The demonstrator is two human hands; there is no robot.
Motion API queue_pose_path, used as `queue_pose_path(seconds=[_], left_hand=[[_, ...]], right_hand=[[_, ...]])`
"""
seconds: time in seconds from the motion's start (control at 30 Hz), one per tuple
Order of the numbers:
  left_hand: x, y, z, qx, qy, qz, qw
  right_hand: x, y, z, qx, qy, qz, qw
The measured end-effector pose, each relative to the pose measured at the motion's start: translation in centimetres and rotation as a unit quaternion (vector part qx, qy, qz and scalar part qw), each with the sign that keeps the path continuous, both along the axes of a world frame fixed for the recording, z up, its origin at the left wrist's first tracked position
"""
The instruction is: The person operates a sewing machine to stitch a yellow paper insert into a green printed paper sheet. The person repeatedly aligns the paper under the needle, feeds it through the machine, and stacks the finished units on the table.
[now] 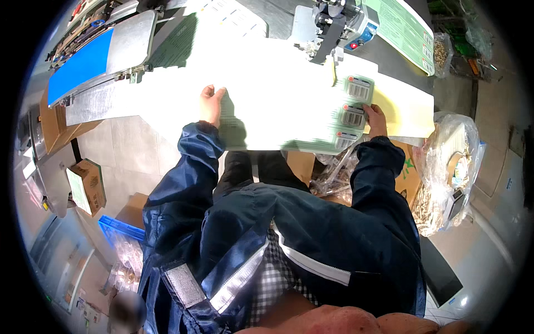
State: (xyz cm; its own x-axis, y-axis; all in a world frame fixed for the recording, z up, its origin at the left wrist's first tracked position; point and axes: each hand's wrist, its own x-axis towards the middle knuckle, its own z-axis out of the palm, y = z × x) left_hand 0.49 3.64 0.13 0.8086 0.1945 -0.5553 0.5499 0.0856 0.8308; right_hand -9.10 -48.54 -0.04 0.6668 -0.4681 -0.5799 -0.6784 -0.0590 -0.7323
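A large pale green printed sheet (289,106) lies across the worktable in front of me, washed out by glare. Its right end carries a column of rounded tabs with barcodes. My right hand (376,119) pinches that end beside the middle barcode tab. Over the sheet's left part, my left hand (210,106) has its fingers curled and casts a shadow to its right; what is in its fingers, if anything, cannot be made out. Just beyond the barcode tabs stands a dark and silver machine head (334,33) with a blue-fronted unit, its lower tip close above the sheet.
Another green printed sheet (403,33) lies at the far right. A machine part with a blue panel (82,68) stands at the left. Cardboard boxes (88,183) sit lower left. At right hangs a clear plastic bag (445,172) of scraps. Yellowish board (411,111) extends beyond my right hand.
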Motion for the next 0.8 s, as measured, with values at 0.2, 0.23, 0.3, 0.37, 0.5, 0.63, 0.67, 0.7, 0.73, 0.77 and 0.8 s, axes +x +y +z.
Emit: queue_pose_path(seconds=[0.2, 0.23, 0.3, 0.37, 0.5, 0.63, 0.67, 0.7, 0.73, 0.77, 0.8], left_hand=[[-0.6, 2.7, -0.9, -0.041, 0.011, 0.006, 0.999], [-0.8, 2.9, -0.5, -0.037, 0.010, 0.014, 0.999], [-1.3, 3.2, 1.0, -0.056, 0.020, 0.020, 0.998], [-1.7, 3.0, 2.6, -0.096, 0.020, 0.028, 0.995], [-2.1, 4.9, 2.8, -0.099, -0.035, -0.009, 0.994], [-2.3, 6.0, 8.1, -0.102, -0.069, -0.102, 0.987], [-2.3, 6.1, 9.0, -0.076, -0.093, -0.132, 0.984], [-2.1, 6.1, 10.1, -0.051, -0.119, -0.162, 0.978], [-2.0, 6.2, 10.7, -0.025, -0.144, -0.191, 0.971], [-1.9, 6.5, 10.8, -0.007, -0.140, -0.214, 0.967], [-1.6, 7.0, 11.1, 0.010, -0.137, -0.237, 0.962]], right_hand=[[-1.7, 2.0, 1.7, 0.122, -0.111, -0.085, 0.983], [-1.7, 3.5, 2.8, 0.115, -0.128, -0.098, 0.980], [-1.9, 5.1, 4.6, 0.082, -0.124, -0.092, 0.985], [-2.6, 5.5, 5.0, 0.057, -0.143, -0.069, 0.986], [-4.2, 4.4, 2.9, 0.113, -0.216, -0.062, 0.968], [-4.2, 6.9, 9.1, 0.197, -0.206, 0.004, 0.959], [-4.0, 7.7, 11.1, 0.170, -0.180, 0.031, 0.968], [-4.2, 7.8, 12.2, 0.140, -0.176, 0.055, 0.973], [-4.5, 7.9, 13.1, 0.110, -0.171, 0.079, 0.976], [-4.8, 7.8, 13.6, 0.079, -0.165, 0.102, 0.978], [-5.1, 7.8, 14.0, 0.048, -0.167, 0.120, 0.977]])
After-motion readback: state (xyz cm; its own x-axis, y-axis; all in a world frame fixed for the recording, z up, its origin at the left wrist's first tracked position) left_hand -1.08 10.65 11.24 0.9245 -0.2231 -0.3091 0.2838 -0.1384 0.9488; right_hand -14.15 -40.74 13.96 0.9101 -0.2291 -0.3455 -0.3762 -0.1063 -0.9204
